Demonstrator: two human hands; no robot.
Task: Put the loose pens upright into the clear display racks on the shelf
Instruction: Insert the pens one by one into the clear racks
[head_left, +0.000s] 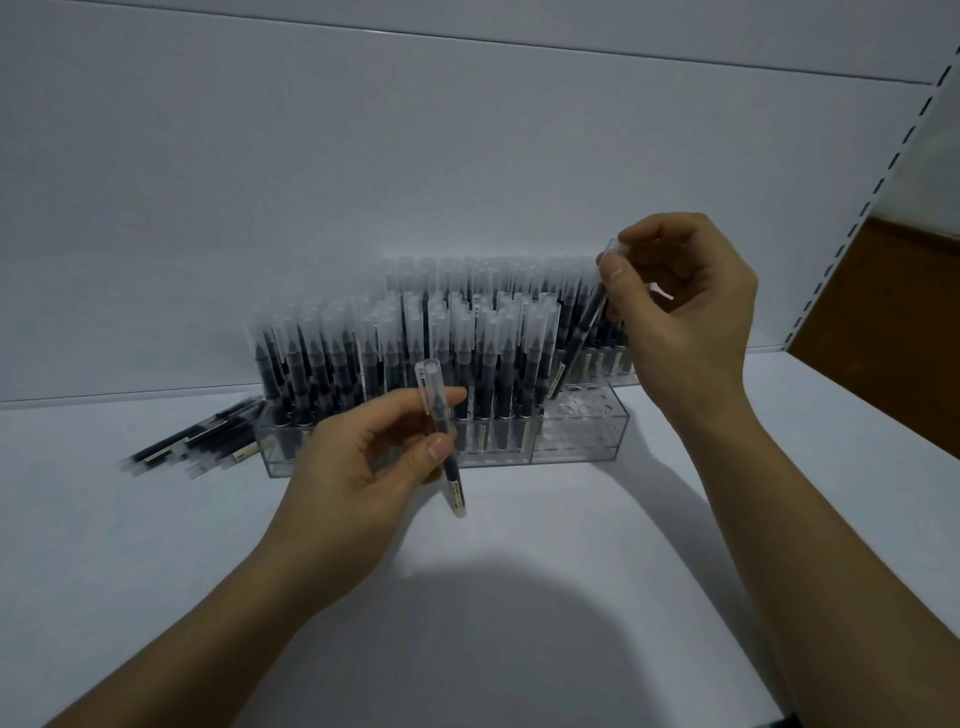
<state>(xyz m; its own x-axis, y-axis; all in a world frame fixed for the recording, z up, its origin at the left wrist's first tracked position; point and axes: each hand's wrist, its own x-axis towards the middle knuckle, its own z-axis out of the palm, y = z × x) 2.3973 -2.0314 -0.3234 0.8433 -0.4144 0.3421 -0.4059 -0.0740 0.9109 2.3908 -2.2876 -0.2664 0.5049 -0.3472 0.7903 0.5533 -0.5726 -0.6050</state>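
Head view looks down at a white shelf (519, 530); a clear front rack (582, 441) stands on it, nearly full of dark standing pens (395, 364) with frosty caps; more pens stand in a row behind it. Some empty holes (582, 408) show at the rack's right end; a small pile of loose pens (197, 441) lies flat on the shelf, just left of the rack.

My guess is that a pen is going in now. The right hand (685, 312) pinches the right pen (582, 332) near its cap with thumb and fingers; this pen leans, with its bottom end down among the standing pens; I cannot tell if it is in a hole. The left hand (358, 467) has its fingers curled round the left pen (440, 415), cap up, in front of the rack.

To do it well, tip the right pen straight first; aim its bottom end at one empty hole; slide it down slowly; try not to bump the pens beside it.
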